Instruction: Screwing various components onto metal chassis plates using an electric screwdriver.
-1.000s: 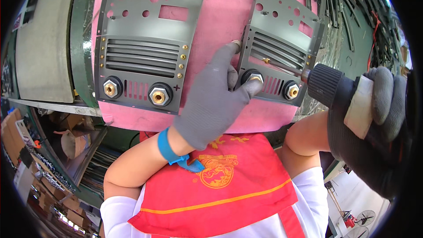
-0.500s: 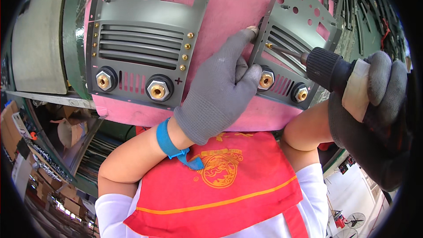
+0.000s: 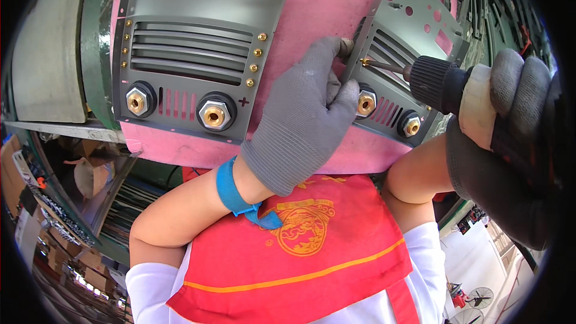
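Note:
My right hand (image 3: 519, 99), in a dark grey glove, is closed around a power screwdriver (image 3: 437, 84) with a ribbed black collar. Its bit meets a brass screw (image 3: 364, 62) at the left edge of the right-hand grey metal panel (image 3: 397, 30). My gloved left hand (image 3: 300, 117) grips that panel's left edge, with the thumb beside a brass-and-steel socket (image 3: 365, 104); the other fingertips are partly hidden. A second socket (image 3: 411, 125) sits lower right on this panel. Further left lies a similar panel (image 3: 174, 7) with brass screws down both sides of its louvres.
Both panels rest on a pink pad (image 3: 324, 6). Long dark strips (image 3: 489, 18) are heaped at the far right. A pale board (image 3: 48, 42) stands at the left, above shelves holding cardboard pieces (image 3: 90, 177). Fans (image 3: 480, 297) show at lower right.
The view has shifted slightly, and the panels appear a little displaced. The screwdriver's bit stays at the same brass screw, its body now held more level. My left hand keeps its place at the panel edge.

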Tool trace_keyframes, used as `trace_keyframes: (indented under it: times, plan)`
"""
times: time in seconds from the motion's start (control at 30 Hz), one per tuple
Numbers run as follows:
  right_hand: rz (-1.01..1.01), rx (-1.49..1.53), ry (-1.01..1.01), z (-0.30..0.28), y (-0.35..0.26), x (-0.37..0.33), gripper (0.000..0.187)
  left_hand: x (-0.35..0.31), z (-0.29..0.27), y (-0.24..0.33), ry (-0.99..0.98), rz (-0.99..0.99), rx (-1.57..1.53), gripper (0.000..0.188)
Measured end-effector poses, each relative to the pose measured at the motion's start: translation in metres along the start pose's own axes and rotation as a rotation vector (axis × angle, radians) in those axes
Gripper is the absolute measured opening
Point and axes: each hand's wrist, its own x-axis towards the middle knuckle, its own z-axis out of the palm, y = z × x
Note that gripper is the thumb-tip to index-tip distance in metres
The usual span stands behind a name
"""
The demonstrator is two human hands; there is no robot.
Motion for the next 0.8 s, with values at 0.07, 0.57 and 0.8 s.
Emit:
trace_keyframes:
  times: [0.07, 0.57, 0.8]
  plan:
    - [0.008, -0.014, -0.014, 0.012, 0.003, 0.003, 0.022, -0.001, 0.002, 0.001, 0.006, -0.012, -0.034, 0.037]
    - [0.04, -0.12, -0.165, 0.024, -0.002, 0.015, 0.023, 0.0, 0.002, -0.005, 0.037, 0.03, -0.047, 0.037]
    - [0.037, 0.322, -0.119, 0.013, -0.002, 0.002, 0.033, -0.004, -0.012, 0.005, 0.093, 0.043, -0.247, 0.034]
